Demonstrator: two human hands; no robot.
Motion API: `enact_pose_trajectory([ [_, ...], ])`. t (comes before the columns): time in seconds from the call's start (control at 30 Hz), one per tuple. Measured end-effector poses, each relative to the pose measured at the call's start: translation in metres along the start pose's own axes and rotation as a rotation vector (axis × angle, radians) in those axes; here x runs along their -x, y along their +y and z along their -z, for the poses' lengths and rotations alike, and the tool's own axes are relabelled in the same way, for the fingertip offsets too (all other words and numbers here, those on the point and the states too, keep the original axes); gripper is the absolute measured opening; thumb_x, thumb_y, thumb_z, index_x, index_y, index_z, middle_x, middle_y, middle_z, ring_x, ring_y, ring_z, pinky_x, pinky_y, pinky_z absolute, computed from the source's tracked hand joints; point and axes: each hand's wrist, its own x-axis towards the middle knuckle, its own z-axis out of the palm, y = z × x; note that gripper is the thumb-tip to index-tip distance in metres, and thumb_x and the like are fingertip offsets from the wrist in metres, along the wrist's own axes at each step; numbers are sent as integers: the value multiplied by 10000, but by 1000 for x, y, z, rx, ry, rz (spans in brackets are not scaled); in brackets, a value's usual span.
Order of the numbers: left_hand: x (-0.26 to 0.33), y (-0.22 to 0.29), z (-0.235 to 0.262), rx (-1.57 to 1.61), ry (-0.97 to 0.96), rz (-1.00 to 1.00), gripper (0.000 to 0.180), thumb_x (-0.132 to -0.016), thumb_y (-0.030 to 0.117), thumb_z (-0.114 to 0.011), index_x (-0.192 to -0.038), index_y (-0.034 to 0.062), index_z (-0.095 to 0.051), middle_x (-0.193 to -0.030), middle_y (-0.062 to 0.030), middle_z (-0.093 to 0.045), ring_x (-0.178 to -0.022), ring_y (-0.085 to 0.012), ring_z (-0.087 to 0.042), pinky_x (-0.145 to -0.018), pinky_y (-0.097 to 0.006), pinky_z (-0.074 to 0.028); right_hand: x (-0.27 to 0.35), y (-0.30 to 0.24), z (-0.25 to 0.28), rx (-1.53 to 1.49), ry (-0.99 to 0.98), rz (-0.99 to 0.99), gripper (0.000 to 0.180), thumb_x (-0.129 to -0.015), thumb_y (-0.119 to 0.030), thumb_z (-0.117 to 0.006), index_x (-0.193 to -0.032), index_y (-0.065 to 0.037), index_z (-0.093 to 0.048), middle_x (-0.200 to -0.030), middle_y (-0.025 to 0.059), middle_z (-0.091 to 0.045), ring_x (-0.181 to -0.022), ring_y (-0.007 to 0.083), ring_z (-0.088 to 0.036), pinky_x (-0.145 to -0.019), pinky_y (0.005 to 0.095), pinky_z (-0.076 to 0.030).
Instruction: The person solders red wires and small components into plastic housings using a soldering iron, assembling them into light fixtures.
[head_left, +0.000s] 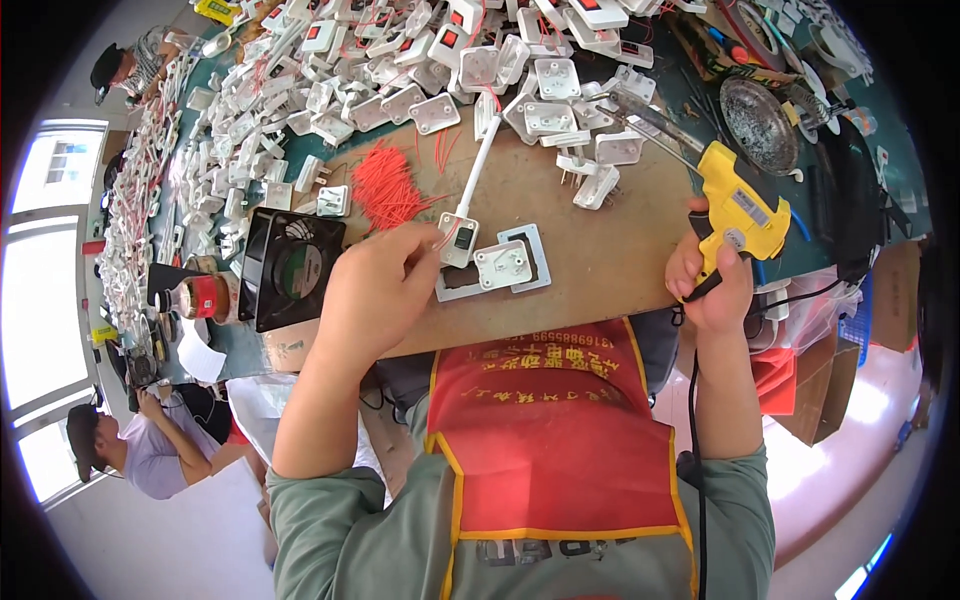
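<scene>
My left hand [385, 285] is closed, its fingertips pinched at a thin red wire beside a small white plastic housing [459, 240] with a dark part inside. A white cable [480, 165] runs up from this housing toward the pile. Next to it lies an open white plug shell [503, 265], resting on a grey metal frame [530, 285] on the brown board. In my right hand [715, 285] is a yellow soldering gun [742, 205], gripped by its handle, its long metal tip pointing up and left, well apart from the housing.
Heaps of white plug housings [435, 112] cover the far side of the bench. A bundle of red wires [387, 185] lies on the board [600, 260]. Left stand a black fan [290, 270] and a jar [205, 297]; right is a round metal dish [758, 125]. Two people work at the left.
</scene>
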Motion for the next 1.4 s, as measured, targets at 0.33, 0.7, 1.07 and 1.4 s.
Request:
enact_pose_trajectory([
  [0.33,-65,13,-9,274,-47,-47,329,-824,157,-659,-1114,15,-596,-897,-108,-676,-742,-181,-633,-672,-325,-498,1,1,-1,-19,16,7,680,-848,-464,-633,-1267,37,-442,-607,14,-450,-438,127,-438,-421,269,-353],
  [0.7,-16,2,-9,528,138,20,157,-827,10,-667,-918,24,-539,-773,-41,-611,-645,-90,-600,-568,-241,-471,0,4,8,22,-68,15,678,-894,-483,-558,-1324,9,-380,-669,-12,-453,-467,85,-413,-453,246,-355],
  [1.07,-3,-19,-18,322,328,-433,109,-770,-36,-656,-852,33,-642,-799,-77,-643,-721,-212,-638,-631,-286,-495,0,3,4,24,-8,5,706,-859,-491,-613,-1304,20,-412,-654,-2,-460,-463,97,-417,-448,257,-345],
  [1.4,-9,-14,-4,55,192,-422,129,-797,-17,-666,-916,33,-673,-810,-56,-673,-747,-137,-641,-673,-254,-497,0,4,3,49,-58,36,630,-924,-466,-499,-1309,17,-382,-671,-4,-437,-460,82,-384,-452,239,-344],
])
